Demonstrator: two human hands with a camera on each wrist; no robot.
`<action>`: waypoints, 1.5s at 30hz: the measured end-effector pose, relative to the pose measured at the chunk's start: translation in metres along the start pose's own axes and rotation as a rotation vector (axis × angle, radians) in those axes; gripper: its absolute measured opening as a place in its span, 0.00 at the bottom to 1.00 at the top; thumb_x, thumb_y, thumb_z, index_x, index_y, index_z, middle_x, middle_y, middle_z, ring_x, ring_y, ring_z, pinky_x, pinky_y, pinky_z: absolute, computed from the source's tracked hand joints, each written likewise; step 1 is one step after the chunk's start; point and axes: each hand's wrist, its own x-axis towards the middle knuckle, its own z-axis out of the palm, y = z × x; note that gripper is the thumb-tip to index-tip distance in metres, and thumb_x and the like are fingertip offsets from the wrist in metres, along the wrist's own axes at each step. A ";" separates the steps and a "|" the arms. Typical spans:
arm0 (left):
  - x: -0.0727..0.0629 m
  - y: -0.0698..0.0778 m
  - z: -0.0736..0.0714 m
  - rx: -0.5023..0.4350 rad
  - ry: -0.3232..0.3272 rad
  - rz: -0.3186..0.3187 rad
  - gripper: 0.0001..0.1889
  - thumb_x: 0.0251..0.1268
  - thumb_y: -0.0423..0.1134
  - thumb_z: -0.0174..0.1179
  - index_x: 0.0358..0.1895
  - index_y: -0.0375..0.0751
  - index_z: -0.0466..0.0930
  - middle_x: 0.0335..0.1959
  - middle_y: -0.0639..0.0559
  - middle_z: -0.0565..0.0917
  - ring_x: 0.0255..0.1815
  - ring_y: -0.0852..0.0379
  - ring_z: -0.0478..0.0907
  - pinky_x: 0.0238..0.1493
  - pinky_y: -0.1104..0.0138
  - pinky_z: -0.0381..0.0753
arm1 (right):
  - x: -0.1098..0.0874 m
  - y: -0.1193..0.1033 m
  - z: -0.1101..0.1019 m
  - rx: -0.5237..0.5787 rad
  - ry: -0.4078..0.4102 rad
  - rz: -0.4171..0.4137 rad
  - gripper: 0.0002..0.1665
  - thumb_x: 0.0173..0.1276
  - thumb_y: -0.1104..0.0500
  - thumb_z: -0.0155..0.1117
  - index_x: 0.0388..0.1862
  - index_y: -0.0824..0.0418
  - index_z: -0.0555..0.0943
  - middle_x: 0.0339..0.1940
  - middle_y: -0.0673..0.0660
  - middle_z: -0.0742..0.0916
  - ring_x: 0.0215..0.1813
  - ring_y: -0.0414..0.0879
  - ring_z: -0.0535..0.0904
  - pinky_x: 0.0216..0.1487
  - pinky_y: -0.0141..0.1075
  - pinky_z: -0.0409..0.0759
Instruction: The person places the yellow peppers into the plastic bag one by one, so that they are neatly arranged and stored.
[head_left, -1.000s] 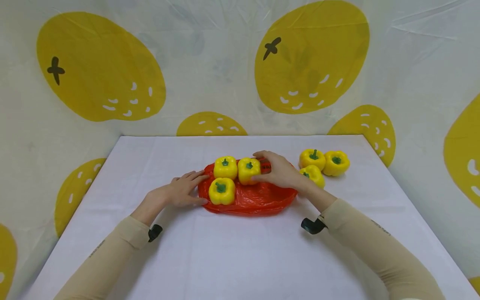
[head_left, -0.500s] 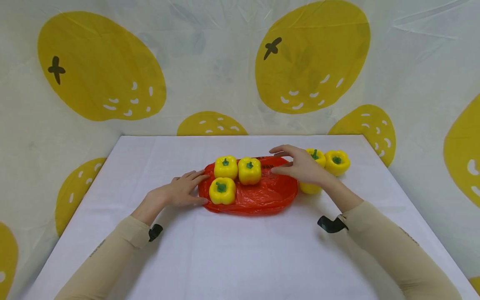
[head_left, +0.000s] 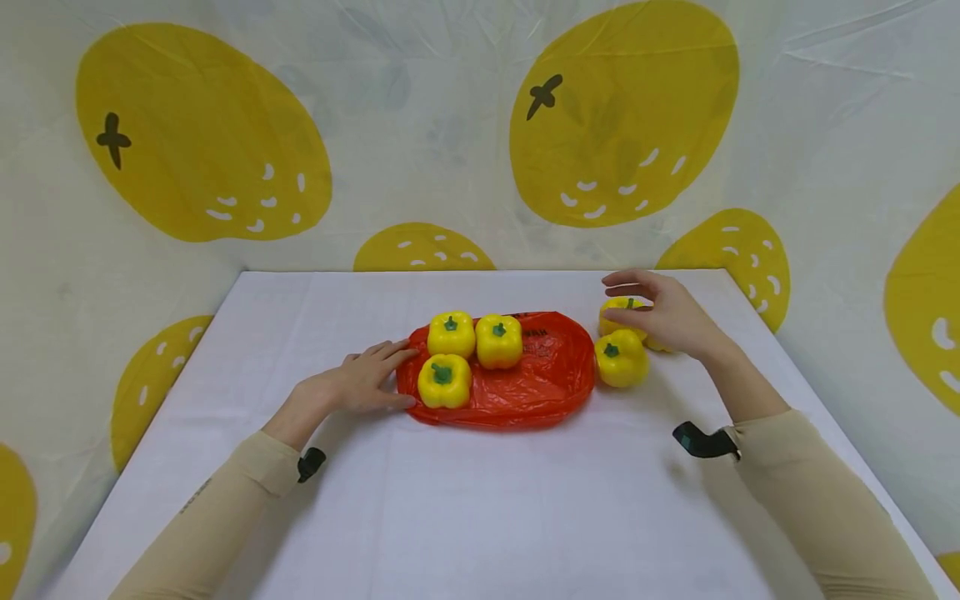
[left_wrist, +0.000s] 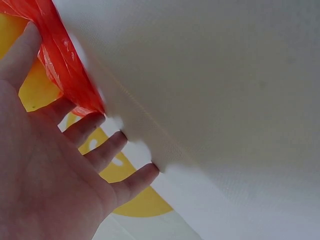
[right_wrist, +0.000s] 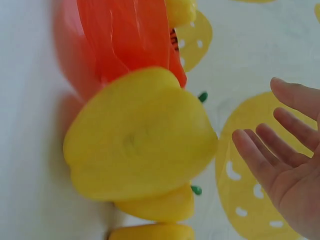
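Resting against the left edge of the red bag (head_left: 536,387), the left hand (head_left: 367,382) showed, in the head view, spread, mostly straight fingers, gripping nothing; presumably there to steady the thin plastic. Three yellow peppers (head_left: 444,383) sat stems up on the bag's left part, close together, perhaps bunched to leave room on the right. Against or just beside its right edge: the near pepper (head_left: 622,360). Beyond it, the far pepper (head_left: 613,321) and a mostly hidden one (head_left: 657,344). Right hand (head_left: 671,317) hung over these two, fingers loosely bent, thumb apart, nothing held.

Left wrist view: open palm, thumb and index touching red plastic, outer fingertips at the white cloth; a light brace, by my reading, not a grasp.

Right wrist view: parted fingers, none touching the peppers; contact between pepper and bag unclear.
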 end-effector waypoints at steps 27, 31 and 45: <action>0.002 -0.002 0.002 0.002 -0.012 -0.013 0.47 0.66 0.62 0.64 0.83 0.48 0.55 0.83 0.42 0.52 0.82 0.37 0.46 0.72 0.30 0.50 | -0.027 0.065 -0.053 -0.008 0.123 0.132 0.32 0.73 0.51 0.70 0.71 0.60 0.73 0.66 0.62 0.81 0.60 0.34 0.76 0.53 0.24 0.71; 0.003 -0.002 0.002 0.007 -0.008 -0.011 0.48 0.65 0.63 0.64 0.83 0.48 0.55 0.83 0.41 0.52 0.82 0.37 0.46 0.72 0.30 0.50 | -0.032 0.069 -0.058 0.004 0.123 0.155 0.33 0.74 0.51 0.69 0.71 0.61 0.71 0.67 0.63 0.79 0.58 0.31 0.75 0.62 0.43 0.72; 0.002 -0.002 0.001 0.005 -0.011 -0.020 0.48 0.65 0.63 0.64 0.83 0.48 0.55 0.83 0.41 0.53 0.82 0.37 0.46 0.72 0.30 0.50 | -0.031 0.089 -0.060 -0.065 0.047 0.187 0.38 0.73 0.52 0.70 0.74 0.65 0.68 0.72 0.68 0.74 0.71 0.64 0.68 0.68 0.66 0.65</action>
